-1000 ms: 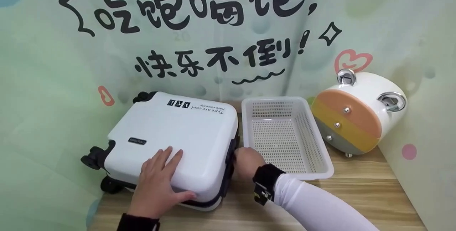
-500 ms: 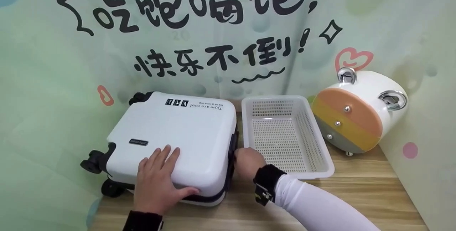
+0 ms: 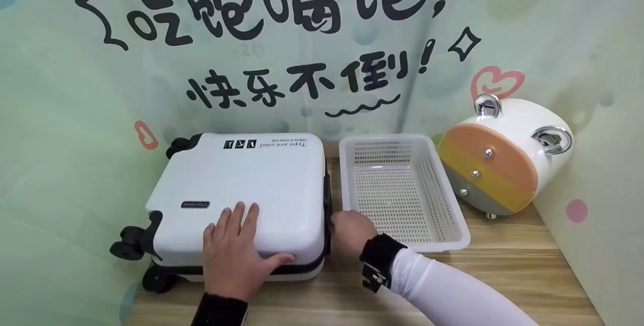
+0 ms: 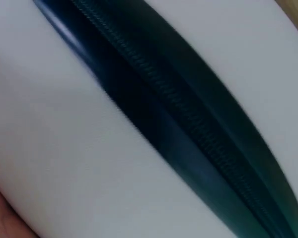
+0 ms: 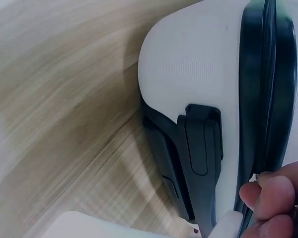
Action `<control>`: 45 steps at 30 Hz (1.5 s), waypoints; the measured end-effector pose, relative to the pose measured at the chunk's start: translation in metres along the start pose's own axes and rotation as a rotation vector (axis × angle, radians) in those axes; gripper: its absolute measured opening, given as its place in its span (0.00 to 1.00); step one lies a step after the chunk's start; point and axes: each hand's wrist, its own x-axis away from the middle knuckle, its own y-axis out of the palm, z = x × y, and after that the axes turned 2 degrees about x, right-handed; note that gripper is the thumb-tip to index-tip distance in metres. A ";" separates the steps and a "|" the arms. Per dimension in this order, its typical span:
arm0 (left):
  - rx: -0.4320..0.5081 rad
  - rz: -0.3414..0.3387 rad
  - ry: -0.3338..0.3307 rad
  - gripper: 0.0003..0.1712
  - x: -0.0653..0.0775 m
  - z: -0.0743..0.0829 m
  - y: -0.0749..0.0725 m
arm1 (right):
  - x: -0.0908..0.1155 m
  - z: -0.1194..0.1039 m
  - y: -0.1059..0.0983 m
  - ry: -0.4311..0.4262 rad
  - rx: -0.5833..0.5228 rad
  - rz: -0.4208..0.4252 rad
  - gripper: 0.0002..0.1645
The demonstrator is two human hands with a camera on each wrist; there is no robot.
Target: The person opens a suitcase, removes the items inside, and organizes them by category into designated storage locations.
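Observation:
A white hard-shell suitcase (image 3: 271, 180) lies flat on the wooden table, its black wheels (image 3: 132, 241) to the left. My left hand (image 3: 232, 258) rests on its near part with fingers spread and the thumb over the front edge. In the left wrist view, the closed zipper (image 4: 188, 114) runs along a black band between the white shells. At the suitcase's right side, my right hand (image 3: 353, 233) has its fingers curled. The right wrist view shows them pinching a small metallic zipper pull (image 5: 255, 177), mostly hidden by the fingertips. A black handle (image 5: 201, 148) sits beside the zipper band.
Just right of the suitcase stands a white perforated plastic basket (image 3: 455, 225), close to my right hand. A white drum-shaped object (image 3: 523, 114) with a striped front and chrome rings is at the back right. A printed backdrop (image 3: 312, 119) borders the table.
The suitcase has turned counterclockwise: its far edge shifted left and its front edge is now nearly level. My left hand moved right with it. The right hand stays at the suitcase's side.

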 end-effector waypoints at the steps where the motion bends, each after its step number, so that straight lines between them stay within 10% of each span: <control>1: 0.003 -0.015 -0.004 0.76 -0.001 0.001 -0.001 | 0.000 0.000 0.000 0.000 -0.002 0.002 0.14; 9: 0.064 -0.134 0.015 0.74 -0.011 -0.031 -0.022 | 0.000 0.000 -0.002 0.016 -0.021 -0.003 0.13; 16: -0.040 -0.051 0.017 0.79 -0.011 -0.061 -0.023 | -0.001 0.001 -0.002 0.027 -0.026 -0.005 0.14; 24: -0.072 0.039 0.001 0.78 -0.007 -0.052 -0.017 | 0.000 0.002 -0.003 0.004 0.024 -0.012 0.13; 45: -0.085 0.003 -0.093 0.78 -0.006 -0.029 -0.009 | 0.009 0.003 -0.005 0.016 0.050 0.003 0.10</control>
